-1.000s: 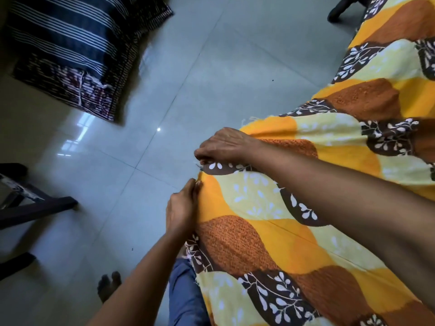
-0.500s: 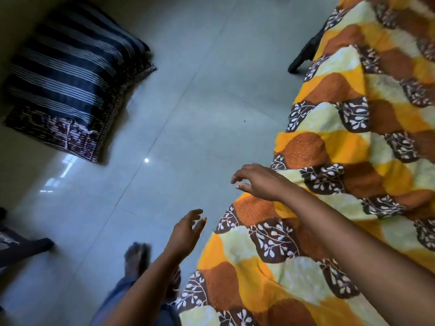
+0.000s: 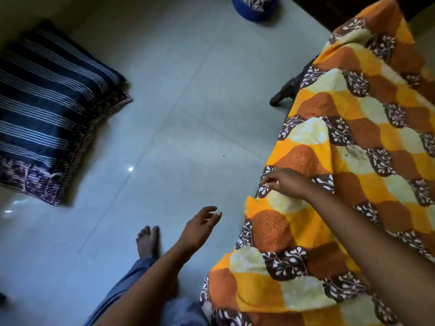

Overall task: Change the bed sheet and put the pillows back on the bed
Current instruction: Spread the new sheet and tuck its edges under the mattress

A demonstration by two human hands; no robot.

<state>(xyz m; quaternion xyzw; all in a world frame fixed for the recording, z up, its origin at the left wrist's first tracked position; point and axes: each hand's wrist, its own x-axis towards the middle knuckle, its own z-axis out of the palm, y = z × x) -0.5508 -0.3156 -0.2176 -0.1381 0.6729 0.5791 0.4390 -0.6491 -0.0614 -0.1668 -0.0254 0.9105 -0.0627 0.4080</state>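
Note:
An orange, yellow and brown leaf-patterned bed sheet (image 3: 353,184) covers the bed on the right and hangs over its near side. My right hand (image 3: 286,183) hovers at the sheet's edge with its fingers loosely curled; I see no cloth gripped in it. My left hand (image 3: 200,225) is held out over the floor, left of the bed, fingers relaxed and empty. Dark blue striped pillows (image 3: 49,107) lie stacked on the floor at the far left, well away from both hands.
Pale glossy floor tiles (image 3: 179,118) stretch between the pillows and the bed. A dark bed leg (image 3: 283,91) shows under the sheet. A blue patterned object (image 3: 254,7) sits at the top edge. My bare foot (image 3: 147,241) stands near the bed.
Both hands let go of the sheet's edge a second ago. My view has since lifted and pulled back, and the right hand has moved further along the edge.

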